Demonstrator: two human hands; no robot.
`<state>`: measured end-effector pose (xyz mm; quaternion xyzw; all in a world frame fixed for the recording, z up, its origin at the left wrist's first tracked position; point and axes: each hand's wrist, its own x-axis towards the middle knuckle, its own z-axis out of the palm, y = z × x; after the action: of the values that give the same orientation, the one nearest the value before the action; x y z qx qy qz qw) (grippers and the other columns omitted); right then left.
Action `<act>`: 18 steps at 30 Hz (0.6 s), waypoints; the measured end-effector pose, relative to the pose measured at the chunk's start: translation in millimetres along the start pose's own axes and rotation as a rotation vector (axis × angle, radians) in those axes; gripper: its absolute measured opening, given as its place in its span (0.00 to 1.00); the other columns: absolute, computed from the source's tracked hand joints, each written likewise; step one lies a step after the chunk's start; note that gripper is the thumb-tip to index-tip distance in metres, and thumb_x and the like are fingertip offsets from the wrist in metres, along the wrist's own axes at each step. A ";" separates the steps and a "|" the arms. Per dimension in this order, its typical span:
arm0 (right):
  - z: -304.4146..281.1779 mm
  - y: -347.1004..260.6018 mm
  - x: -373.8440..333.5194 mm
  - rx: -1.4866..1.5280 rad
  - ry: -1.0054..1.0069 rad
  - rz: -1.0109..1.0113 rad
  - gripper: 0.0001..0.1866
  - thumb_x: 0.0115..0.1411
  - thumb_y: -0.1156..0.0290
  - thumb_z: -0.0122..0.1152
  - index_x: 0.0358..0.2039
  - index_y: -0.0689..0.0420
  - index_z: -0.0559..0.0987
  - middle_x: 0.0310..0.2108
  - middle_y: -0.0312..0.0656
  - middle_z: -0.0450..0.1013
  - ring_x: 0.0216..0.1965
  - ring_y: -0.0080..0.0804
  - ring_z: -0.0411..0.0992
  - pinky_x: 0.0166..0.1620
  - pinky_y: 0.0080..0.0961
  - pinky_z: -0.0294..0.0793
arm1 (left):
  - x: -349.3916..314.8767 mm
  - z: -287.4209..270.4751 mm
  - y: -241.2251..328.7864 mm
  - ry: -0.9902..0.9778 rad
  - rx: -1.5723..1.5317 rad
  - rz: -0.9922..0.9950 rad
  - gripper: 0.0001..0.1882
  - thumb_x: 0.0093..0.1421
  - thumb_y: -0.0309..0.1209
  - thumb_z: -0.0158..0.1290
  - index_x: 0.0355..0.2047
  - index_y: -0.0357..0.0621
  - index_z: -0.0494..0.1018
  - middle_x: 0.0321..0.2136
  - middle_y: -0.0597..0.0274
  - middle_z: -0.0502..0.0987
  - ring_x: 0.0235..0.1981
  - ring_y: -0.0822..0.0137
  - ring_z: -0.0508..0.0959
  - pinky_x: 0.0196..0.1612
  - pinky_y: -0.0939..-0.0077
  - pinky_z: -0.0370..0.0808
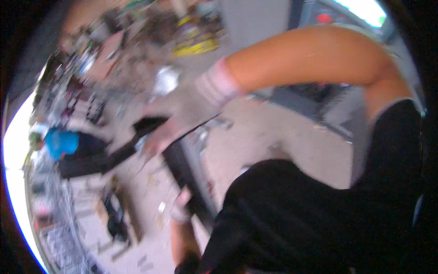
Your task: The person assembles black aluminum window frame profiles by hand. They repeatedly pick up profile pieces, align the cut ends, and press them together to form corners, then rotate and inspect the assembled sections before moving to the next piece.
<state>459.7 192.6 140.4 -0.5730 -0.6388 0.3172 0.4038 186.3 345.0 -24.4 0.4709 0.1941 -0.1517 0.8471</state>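
Blur smears much of the view. My right hand, in a pale glove with a pink and grey cuff, reaches across to the far end of a long dark bar. Its fingers point left and down, and a black piece shows just beyond them; whether they grip it is too smeared to make out. The bar slants down toward my body, with a lighter grey side. Lower down, my gloved left hand is closed at the bar's near part, the thumb up along its edge.
A person in a blue top bends at the far left. Near them stands a low wooden stand with dark parts on it. Cluttered goods fill the upper left, by a yellow-and-black object. A grey machine with a red button stands upper right.
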 end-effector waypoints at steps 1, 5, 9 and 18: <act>1.2 -0.2 -8.5 0.151 -0.091 0.068 0.33 0.65 0.46 0.62 0.58 0.60 0.72 0.48 0.47 0.77 0.50 0.35 0.76 0.52 0.33 0.75 | -3.1 2.0 3.0 -0.079 0.075 -0.006 0.47 0.48 0.60 0.65 0.58 0.38 0.68 0.46 0.54 0.76 0.46 0.55 0.78 0.50 0.56 0.77; -3.3 -6.2 -31.3 -0.082 -0.017 0.227 0.58 0.48 0.29 0.68 0.66 0.61 0.65 0.60 0.57 0.70 0.59 0.51 0.70 0.63 0.41 0.67 | 8.0 26.0 7.5 -0.159 -0.048 -0.043 0.37 0.51 0.58 0.68 0.49 0.45 0.70 0.39 0.58 0.74 0.37 0.57 0.76 0.40 0.53 0.75; -3.3 0.7 -74.2 0.007 0.114 0.128 0.52 0.45 0.39 0.77 0.60 0.64 0.68 0.54 0.53 0.74 0.53 0.44 0.74 0.56 0.38 0.72 | 20.2 34.0 2.9 -0.194 0.089 -0.112 0.42 0.51 0.64 0.65 0.52 0.42 0.69 0.40 0.55 0.74 0.38 0.53 0.77 0.44 0.50 0.77; 21.7 -17.8 -232.8 -0.154 0.408 0.217 0.48 0.47 0.51 0.80 0.62 0.61 0.66 0.47 0.48 0.77 0.46 0.34 0.76 0.50 0.33 0.78 | 71.1 65.0 -30.8 -0.354 0.344 -0.303 0.53 0.50 0.67 0.62 0.62 0.37 0.65 0.51 0.56 0.76 0.51 0.57 0.77 0.56 0.57 0.76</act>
<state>436.2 -38.7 110.1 -0.7196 -0.5011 0.1864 0.4432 247.3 268.3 -49.4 0.5394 0.0827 -0.3869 0.7433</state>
